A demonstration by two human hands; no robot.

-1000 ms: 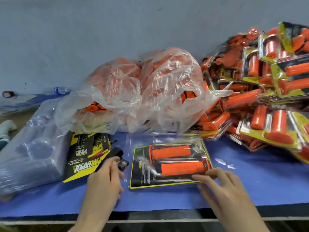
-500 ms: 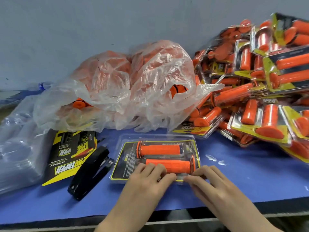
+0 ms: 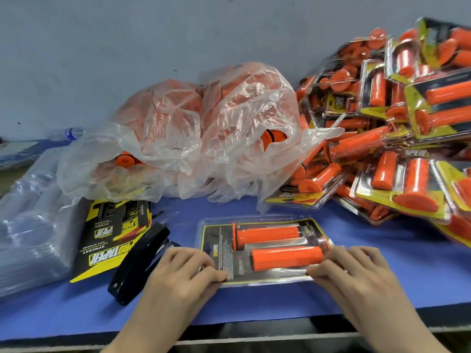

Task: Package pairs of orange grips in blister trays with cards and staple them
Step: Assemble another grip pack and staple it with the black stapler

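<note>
Orange grips (image 3: 285, 257), two, in one blister tray (image 3: 265, 282)

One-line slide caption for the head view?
Left hand and right hand grip the blister pack; stapler lies alongside.

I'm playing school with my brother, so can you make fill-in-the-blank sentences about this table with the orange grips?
1. The blister pack in front holds ____ orange grips.
2. The black stapler lies to the pack's ____.
3. The table cover is ____.
4. Loose grips behind sit in a clear plastic ____.
Missing words: two, left, blue, bag.
</note>
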